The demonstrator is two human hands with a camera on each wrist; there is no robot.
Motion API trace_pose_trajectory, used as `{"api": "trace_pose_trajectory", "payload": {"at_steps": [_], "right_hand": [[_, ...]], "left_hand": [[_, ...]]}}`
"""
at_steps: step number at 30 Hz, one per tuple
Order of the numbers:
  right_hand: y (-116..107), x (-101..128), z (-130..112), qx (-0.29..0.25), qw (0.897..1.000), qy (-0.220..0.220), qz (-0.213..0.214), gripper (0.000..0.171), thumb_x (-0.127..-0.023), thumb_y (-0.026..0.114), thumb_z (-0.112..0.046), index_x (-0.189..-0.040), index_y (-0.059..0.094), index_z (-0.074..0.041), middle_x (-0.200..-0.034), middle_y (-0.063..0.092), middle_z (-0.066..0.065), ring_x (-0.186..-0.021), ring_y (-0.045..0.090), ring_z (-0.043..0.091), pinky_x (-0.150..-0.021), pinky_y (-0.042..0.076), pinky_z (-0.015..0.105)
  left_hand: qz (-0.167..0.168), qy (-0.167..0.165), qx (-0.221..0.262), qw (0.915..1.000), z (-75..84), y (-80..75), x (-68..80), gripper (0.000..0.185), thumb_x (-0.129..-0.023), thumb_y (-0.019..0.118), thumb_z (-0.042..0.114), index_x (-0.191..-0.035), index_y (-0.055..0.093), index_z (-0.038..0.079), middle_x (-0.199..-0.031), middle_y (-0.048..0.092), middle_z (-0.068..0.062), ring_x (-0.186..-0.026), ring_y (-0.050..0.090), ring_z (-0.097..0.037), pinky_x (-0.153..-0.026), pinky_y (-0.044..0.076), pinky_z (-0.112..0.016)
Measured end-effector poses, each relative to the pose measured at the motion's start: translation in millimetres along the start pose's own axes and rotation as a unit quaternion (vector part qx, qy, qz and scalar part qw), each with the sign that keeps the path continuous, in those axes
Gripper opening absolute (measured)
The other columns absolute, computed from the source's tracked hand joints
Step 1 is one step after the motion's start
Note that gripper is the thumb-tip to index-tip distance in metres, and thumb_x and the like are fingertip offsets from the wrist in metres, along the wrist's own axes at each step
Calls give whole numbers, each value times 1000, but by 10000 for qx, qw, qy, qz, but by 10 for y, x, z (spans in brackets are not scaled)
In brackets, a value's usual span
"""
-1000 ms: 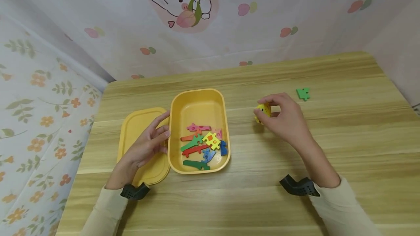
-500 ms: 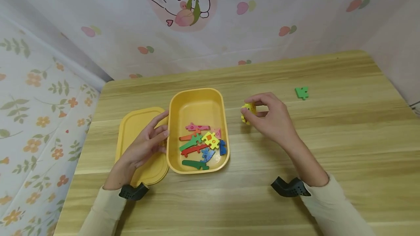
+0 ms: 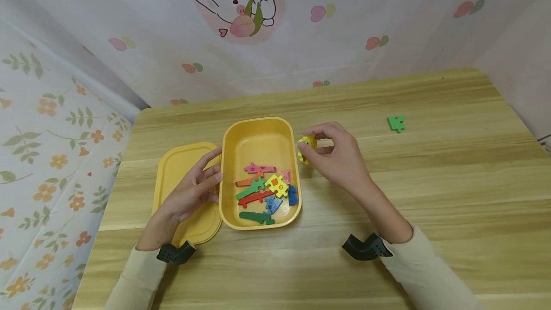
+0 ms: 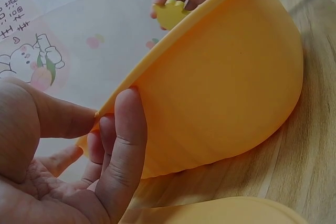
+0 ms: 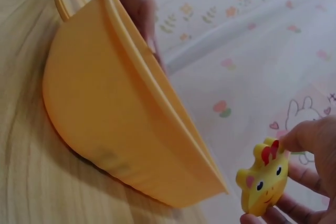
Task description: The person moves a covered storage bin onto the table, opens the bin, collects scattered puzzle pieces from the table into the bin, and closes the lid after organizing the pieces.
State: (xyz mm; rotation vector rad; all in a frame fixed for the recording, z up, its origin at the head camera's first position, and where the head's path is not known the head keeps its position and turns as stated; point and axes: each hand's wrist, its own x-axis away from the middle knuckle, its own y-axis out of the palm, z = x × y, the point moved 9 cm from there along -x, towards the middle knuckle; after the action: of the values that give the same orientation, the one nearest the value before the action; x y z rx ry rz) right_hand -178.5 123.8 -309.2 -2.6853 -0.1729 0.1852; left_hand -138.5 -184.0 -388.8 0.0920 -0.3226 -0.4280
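Observation:
My left hand (image 3: 195, 185) grips the left rim of a deep yellow plastic box (image 3: 258, 126); the left wrist view shows the thumb at the rim and fingers along the outer wall. My right hand (image 3: 337, 154) pinches a yellow giraffe-head puzzle piece (image 5: 266, 177) between thumb and fingers, just outside the box's right rim. A painted face with eyes and red horns shows on the piece in the right wrist view. Several colourful jigsaw pieces lie inside the box, among them a yellow piece (image 3: 276, 185), a dark green piece (image 3: 256, 217) and a pink piece (image 3: 260, 169).
A yellow lid (image 3: 189, 149) lies flat on the wooden table (image 3: 275, 271) left of the box, partly beneath my left hand. One green puzzle piece (image 3: 396, 123) lies at the back right. Patterned curtains (image 3: 344, 37) hang behind the table and along its left side.
My right hand has moved left with the giraffe-head puzzle piece, up to the box's right rim. The left hand and the box have stayed in place.

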Motion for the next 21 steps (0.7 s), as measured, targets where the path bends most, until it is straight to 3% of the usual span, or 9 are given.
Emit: {"api": "trace_pose_trajectory", "payload": {"at_steps": [12,21], "right_hand": [[171,-1,-125,-191,9993,-295,-108,34,-97,79,-23,-125,72,-6,-124,64,10,-116,67,25,-90,67,43],[292,48,-204,-135,9972,-687,-254,27,-95,79,-19,-120,74,-11,-129,65,8,-116,65,24,-90,67,46]], "left_hand": [[-35,32,51,10000,10,-1,4,71,-112,50,8,-170,12,21,-124,64,1,-99,69,-8,-68,65,-25],[-48,-5,71,10000,10,1,7,71,-112,50,8,-171,12,22,-125,64,2,-99,68,-7,-67,64,-24]]}}
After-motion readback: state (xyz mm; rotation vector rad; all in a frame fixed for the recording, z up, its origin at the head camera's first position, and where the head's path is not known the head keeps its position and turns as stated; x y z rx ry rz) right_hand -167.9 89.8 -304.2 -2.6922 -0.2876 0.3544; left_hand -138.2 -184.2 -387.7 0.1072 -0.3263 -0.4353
